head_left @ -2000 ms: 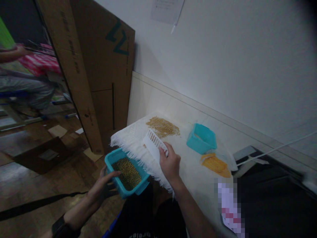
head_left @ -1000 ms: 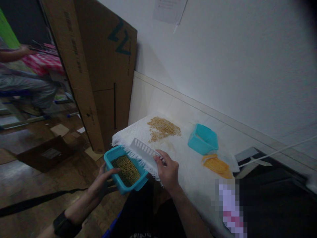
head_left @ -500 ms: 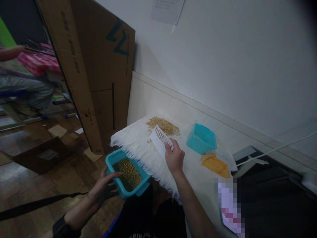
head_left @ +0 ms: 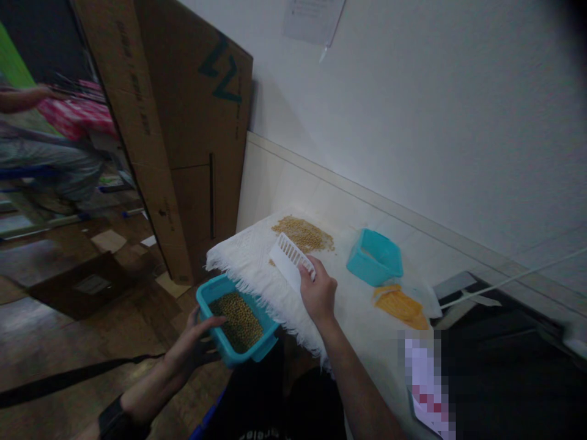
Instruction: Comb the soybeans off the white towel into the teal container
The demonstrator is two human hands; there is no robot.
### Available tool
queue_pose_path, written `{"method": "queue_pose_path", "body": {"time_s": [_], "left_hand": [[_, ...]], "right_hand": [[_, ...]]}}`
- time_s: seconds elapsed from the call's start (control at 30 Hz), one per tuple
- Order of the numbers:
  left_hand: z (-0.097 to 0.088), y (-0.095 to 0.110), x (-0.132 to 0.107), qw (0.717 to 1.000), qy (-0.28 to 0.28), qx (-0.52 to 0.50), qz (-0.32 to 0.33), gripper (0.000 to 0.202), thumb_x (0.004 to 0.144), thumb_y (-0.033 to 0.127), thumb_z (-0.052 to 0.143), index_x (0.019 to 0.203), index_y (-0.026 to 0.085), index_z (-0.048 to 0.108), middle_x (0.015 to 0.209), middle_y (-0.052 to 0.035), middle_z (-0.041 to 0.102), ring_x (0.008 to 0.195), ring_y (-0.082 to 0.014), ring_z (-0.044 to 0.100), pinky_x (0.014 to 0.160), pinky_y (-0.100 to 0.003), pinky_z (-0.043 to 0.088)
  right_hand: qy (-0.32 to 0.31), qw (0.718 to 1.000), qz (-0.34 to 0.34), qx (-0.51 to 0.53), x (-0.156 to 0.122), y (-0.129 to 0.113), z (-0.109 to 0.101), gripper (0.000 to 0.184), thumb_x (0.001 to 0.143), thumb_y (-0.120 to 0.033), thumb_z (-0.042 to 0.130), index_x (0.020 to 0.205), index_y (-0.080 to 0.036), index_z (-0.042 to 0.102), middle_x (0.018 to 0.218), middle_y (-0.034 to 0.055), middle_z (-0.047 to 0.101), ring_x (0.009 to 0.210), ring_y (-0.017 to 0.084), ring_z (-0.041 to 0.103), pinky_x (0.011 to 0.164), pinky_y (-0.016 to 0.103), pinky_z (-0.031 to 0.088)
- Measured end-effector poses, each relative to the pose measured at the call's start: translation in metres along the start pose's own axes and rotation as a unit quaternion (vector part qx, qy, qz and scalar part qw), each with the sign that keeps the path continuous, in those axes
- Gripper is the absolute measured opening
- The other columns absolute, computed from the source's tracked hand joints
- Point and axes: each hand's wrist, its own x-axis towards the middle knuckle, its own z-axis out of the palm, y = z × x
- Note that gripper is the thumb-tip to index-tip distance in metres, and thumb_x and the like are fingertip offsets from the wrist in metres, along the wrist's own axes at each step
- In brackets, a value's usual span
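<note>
My left hand (head_left: pixel 195 342) is closed on the near-left rim of a teal plastic box (head_left: pixel 262 308), its thumb over the edge. Soybeans (head_left: pixel 241 321) fill the lower part of the box, which sits just below the table's fringed cloth edge. In my right hand (head_left: pixel 318 290) is a flat white slotted plastic piece (head_left: pixel 287 263), its slotted side facing away from me. It lies low over the white fringed cloth (head_left: pixel 243 250). A spread heap of soybeans (head_left: pixel 305 233) rests on the cloth beyond the piece, and a few beans show beside its left edge.
A second teal box (head_left: pixel 376 260) stands to the right on the table, with a folded yellow cloth (head_left: pixel 401 305) near it. A tall cardboard box (head_left: pixel 197 122) rises at the left against the wall. Black items (head_left: pixel 513 360) lie at the right. Another person's arm (head_left: pixel 22 98) shows far left.
My right hand has drawn the white slotted piece slightly left and toward me, nearer the cloth's fringe. My left hand and the soybean box stay almost where they were.
</note>
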Motion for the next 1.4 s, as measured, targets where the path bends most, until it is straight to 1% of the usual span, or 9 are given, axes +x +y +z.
{"method": "queue_pose_path", "body": {"time_s": [0.2,0.3,0.43,0.6,0.73,0.9,1.07,1.27,1.4], "left_hand": [[-0.004,-0.001,0.004,1.0,-0.002,0.009,-0.006,0.094,0.08,0.042,0.089,0.156,0.038,0.035,0.113,-0.0095,0.075,0.083,-0.0287,0.08,0.074,-0.043,0.065],[-0.005,-0.002,0.007,1.0,0.009,0.013,-0.002,0.097,0.077,0.044,0.091,0.157,0.039,0.036,0.116,-0.0098,0.074,0.084,-0.0292,0.08,0.077,-0.045,0.065],[-0.006,-0.003,0.01,0.999,0.032,0.007,-0.001,0.102,0.074,0.042,0.093,0.158,0.041,0.036,0.119,-0.0096,0.072,0.083,-0.0289,0.079,0.075,-0.046,0.065],[-0.006,0.002,0.007,1.0,0.019,0.006,0.001,0.103,0.076,0.041,0.092,0.159,0.04,0.032,0.12,-0.009,0.07,0.083,-0.0273,0.079,0.078,-0.046,0.065],[-0.006,0.006,0.004,1.0,0.006,-0.005,0.003,0.106,0.074,0.042,0.094,0.16,0.04,0.031,0.124,-0.0103,0.07,0.087,-0.0288,0.079,0.081,-0.047,0.065],[-0.005,0.006,0.005,1.0,0.018,0.001,0.001,0.108,0.072,0.041,0.094,0.161,0.038,0.032,0.12,-0.0106,0.071,0.085,-0.0289,0.079,0.078,-0.046,0.065],[-0.007,0.004,0.006,1.0,0.001,-0.01,0.0,0.108,0.071,0.044,0.095,0.159,0.039,0.033,0.127,-0.0117,0.071,0.089,-0.0305,0.08,0.079,-0.047,0.065],[-0.01,0.002,0.011,1.0,-0.005,-0.005,0.008,0.104,0.074,0.043,0.093,0.158,0.04,0.033,0.126,-0.0111,0.07,0.086,-0.0307,0.08,0.077,-0.048,0.066],[-0.01,0.0,0.013,1.0,0.001,-0.003,0.005,0.103,0.075,0.043,0.092,0.159,0.04,0.033,0.125,-0.011,0.07,0.087,-0.0316,0.08,0.078,-0.049,0.066]], "right_hand": [[-0.012,1.0,0.001,0.008,-0.005,-0.006,0.002,0.033,0.1,-0.035,0.061,0.119,-0.017,0.08,0.096,0.0121,0.086,0.077,0.026,0.082,0.07,0.029,0.061],[-0.016,1.0,-0.005,0.021,-0.007,-0.009,0.002,0.032,0.1,-0.036,0.06,0.117,-0.018,0.081,0.095,0.0109,0.086,0.071,0.023,0.079,0.068,0.028,0.06],[-0.022,0.999,-0.018,0.045,-0.009,-0.012,0.001,0.032,0.101,-0.036,0.06,0.116,-0.018,0.081,0.095,0.0104,0.086,0.064,0.021,0.075,0.066,0.029,0.059],[-0.034,0.997,-0.019,0.071,-0.01,-0.016,0.002,0.032,0.1,-0.038,0.062,0.115,-0.018,0.082,0.094,0.0099,0.086,0.063,0.021,0.073,0.066,0.029,0.059],[-0.037,0.996,-0.009,0.077,-0.012,-0.017,0.002,0.033,0.1,-0.038,0.061,0.117,-0.018,0.081,0.095,0.01,0.086,0.063,0.02,0.073,0.065,0.029,0.059],[-0.019,0.997,0.0,0.072,-0.016,-0.016,-0.001,0.032,0.101,-0.038,0.061,0.114,-0.017,0.081,0.091,0.0104,0.085,0.07,0.022,0.076,0.064,0.027,0.057],[-0.031,0.997,-0.003,0.064,-0.022,-0.012,-0.006,0.034,0.102,-0.041,0.06,0.114,-0.017,0.081,0.085,0.009,0.083,0.062,0.021,0.072,0.059,0.026,0.053],[-0.031,0.997,-0.013,0.074,-0.025,-0.011,-0.009,0.035,0.102,-0.043,0.06,0.113,-0.018,0.082,0.086,0.0086,0.084,0.059,0.019,0.07,0.059,0.027,0.054],[-0.032,0.996,-0.022,0.081,-0.026,-0.013,-0.01,0.034,0.102,-0.041,0.061,0.112,-0.017,0.083,0.081,0.0073,0.083,0.055,0.018,0.068,0.059,0.026,0.054]]}}
